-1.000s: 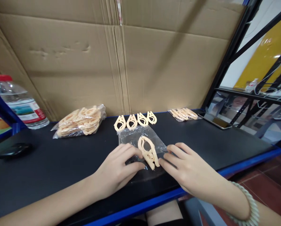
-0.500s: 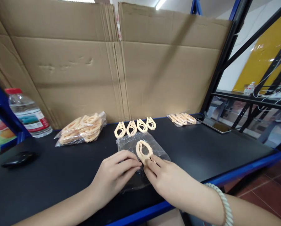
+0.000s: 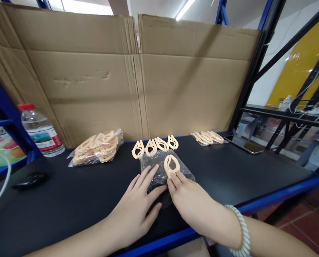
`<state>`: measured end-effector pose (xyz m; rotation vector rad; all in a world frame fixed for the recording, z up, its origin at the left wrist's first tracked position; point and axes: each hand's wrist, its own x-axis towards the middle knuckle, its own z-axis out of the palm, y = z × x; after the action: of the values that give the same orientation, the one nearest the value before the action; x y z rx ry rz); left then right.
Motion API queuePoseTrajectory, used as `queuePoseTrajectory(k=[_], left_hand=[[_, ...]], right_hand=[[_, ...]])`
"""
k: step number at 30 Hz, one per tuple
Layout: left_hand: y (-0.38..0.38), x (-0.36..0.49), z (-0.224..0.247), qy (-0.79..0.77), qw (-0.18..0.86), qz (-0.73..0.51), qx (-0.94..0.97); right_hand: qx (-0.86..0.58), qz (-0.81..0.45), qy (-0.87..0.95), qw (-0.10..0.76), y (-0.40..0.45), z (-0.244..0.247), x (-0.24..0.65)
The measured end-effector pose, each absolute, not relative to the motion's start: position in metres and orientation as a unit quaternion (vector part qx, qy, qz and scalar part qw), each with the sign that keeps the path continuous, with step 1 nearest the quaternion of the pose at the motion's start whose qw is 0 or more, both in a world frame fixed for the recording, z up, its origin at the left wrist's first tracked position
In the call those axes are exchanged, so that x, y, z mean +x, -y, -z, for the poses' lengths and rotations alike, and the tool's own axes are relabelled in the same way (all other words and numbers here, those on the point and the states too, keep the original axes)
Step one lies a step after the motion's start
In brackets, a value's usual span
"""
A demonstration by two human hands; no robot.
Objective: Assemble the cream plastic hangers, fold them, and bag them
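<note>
My right hand (image 3: 188,200) pinches the lower end of a cream folding hanger (image 3: 166,167), folded into a loop. The hanger is over a clear plastic bag (image 3: 155,160) that lies flat on the table; I cannot tell whether it touches the bag. My left hand (image 3: 136,207) is spread open at the bag's near left part, its fingertips on or just above the film. Beyond the bag stands a row of several matching folded hangers (image 3: 134,151). A fuller bag of hangers (image 3: 95,149) lies to the left, and a smaller bag of hangers (image 3: 207,137) to the right.
A water bottle (image 3: 44,135) with a red cap and a black mouse (image 3: 30,180) are on the left. A flat dark device (image 3: 243,144) rests at the right rear. Cardboard panels (image 3: 95,78) wall off the back of the black table (image 3: 215,192).
My left hand has gone from fingers bunched beside the hanger to spread over the bag. The right hand still grips the hanger, now slightly further right. The view has tilted up a little.
</note>
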<state>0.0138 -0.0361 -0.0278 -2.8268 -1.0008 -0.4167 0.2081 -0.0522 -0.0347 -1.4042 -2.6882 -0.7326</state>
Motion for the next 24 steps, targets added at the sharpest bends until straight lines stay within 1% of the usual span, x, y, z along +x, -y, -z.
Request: queuePoseTrajectory(k=[4, 9, 13, 16, 19, 20, 21, 22, 24], left_hand=[[0.036, 0.013, 0.028, 0.335, 0.058, 0.113, -0.934], [0.035, 0.014, 0.028, 0.336, 0.062, 0.123, -0.932], [0.034, 0.013, 0.031, 0.329, 0.067, 0.136, -0.932], [0.034, 0.013, 0.031, 0.321, 0.081, 0.141, -0.933], [0.037, 0.015, 0.028, 0.329, 0.092, 0.127, -0.931], [0.038, 0.016, 0.027, 0.334, 0.094, 0.119, -0.93], [0.041, 0.018, 0.025, 0.34, 0.093, 0.111, -0.929], [0.044, 0.02, 0.023, 0.346, 0.091, 0.104, -0.928], [0.051, 0.024, 0.019, 0.363, 0.081, 0.1, -0.923]], right_hand=[[-0.483, 0.182, 0.856, -0.014, 0.046, 0.032, 0.206], [-0.52, 0.136, 0.842, -0.035, 0.038, 0.024, 0.203], [-0.538, 0.124, 0.834, -0.02, 0.033, 0.026, 0.2], [-0.536, 0.171, 0.826, 0.027, 0.045, 0.033, 0.201], [-0.485, 0.221, 0.839, 0.109, 0.067, 0.025, 0.21], [-0.45, 0.21, 0.856, 0.142, 0.071, 0.017, 0.215], [-0.429, 0.17, 0.873, 0.16, 0.07, 0.007, 0.222], [-0.44, 0.138, 0.87, 0.176, 0.065, -0.005, 0.229], [-0.487, 0.146, 0.829, 0.232, 0.036, -0.027, 0.244]])
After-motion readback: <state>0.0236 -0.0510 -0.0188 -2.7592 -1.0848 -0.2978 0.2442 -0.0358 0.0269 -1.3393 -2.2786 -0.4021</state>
